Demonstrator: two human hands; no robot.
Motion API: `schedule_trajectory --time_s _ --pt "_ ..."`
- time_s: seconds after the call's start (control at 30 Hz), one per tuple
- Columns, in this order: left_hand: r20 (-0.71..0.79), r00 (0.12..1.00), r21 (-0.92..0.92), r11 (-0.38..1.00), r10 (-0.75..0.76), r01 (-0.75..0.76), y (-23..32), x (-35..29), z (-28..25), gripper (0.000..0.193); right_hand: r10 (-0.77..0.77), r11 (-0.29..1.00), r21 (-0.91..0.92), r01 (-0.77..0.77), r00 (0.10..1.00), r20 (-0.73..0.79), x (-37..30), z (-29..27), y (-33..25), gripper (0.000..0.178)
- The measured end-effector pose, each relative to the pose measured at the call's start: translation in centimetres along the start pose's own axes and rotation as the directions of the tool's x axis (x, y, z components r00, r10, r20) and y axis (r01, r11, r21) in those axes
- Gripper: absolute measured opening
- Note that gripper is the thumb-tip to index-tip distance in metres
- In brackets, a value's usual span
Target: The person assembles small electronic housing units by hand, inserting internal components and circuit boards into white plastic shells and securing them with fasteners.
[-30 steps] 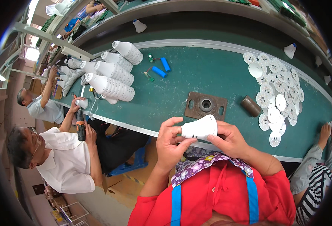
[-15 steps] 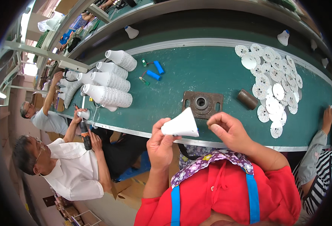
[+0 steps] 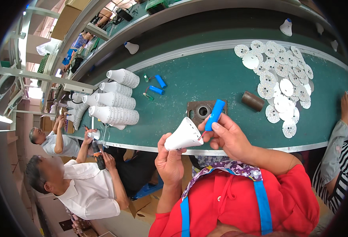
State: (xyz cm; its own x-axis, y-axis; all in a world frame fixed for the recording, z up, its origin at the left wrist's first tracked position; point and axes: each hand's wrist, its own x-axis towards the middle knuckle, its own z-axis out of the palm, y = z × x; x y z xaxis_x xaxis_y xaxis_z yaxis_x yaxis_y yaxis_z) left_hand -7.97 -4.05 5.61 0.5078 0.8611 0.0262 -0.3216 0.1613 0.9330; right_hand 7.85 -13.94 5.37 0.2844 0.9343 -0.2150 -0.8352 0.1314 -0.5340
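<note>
My left hand (image 3: 169,164) grips a white cone-shaped bulb housing (image 3: 180,136) near its narrow end, the wide mouth tilted up and to the right. Between the thumb and fingers of my right hand (image 3: 234,138) is a blue cylindrical battery (image 3: 215,115), held upright just beside that mouth. A short red wire (image 3: 201,136) runs from the battery's lower end toward the housing; where it ends inside is hidden. Just beyond my hands, a brown metal base plate with a round socket (image 3: 191,108) lies on the green table.
Stacked white housings (image 3: 114,115) stand at the left, near two blue batteries (image 3: 156,90) wired to small green boards. A brown cylinder (image 3: 252,101) lies right of the plate, before a heap of round white circuit discs (image 3: 286,87). At left, a co-worker holds a power drill (image 3: 99,156).
The blue battery is now out in my right hand, which held nothing visible before. The housing's mouth has turned more into view. The whole view has shifted slightly.
</note>
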Motion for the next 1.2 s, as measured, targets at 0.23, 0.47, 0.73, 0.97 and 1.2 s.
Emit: schedule_trajectory --time_s 0.23,0.47,0.73,0.97,1.2 --pt "0.115 0.993 0.149 0.989 -0.001 -0.017 -1.2 0.3 0.2 0.014 -0.206 0.424 -0.869 0.254 0.962 0.18 -1.0 -0.8 -1.0 0.03" --pt "0.14 0.989 0.106 0.993 0.042 -0.057 -2.3 0.4 -0.3 0.014 -0.031 0.605 -0.79 0.1 0.994 0.103 -1.9 -0.2 -1.2 0.031" --pt "0.164 0.982 -0.079 0.991 -0.096 0.11 -3.3 0.0 -0.9 0.014 -0.257 -0.075 -0.888 0.454 0.852 0.457 -1.2 -0.5 -1.5 0.031" --pt "0.119 0.962 -0.32 0.908 -0.245 0.27 -3.9 -0.5 -1.3 0.011 -0.294 -0.119 -0.837 0.535 0.786 0.544 -0.8 0.2 -1.0 0.028" --pt "0.178 0.917 -0.417 0.817 -0.356 0.398 -4.8 -0.5 -1.0 0.01 -0.282 -0.21 -0.816 0.539 0.766 0.578 -0.8 -0.2 -0.8 0.025"
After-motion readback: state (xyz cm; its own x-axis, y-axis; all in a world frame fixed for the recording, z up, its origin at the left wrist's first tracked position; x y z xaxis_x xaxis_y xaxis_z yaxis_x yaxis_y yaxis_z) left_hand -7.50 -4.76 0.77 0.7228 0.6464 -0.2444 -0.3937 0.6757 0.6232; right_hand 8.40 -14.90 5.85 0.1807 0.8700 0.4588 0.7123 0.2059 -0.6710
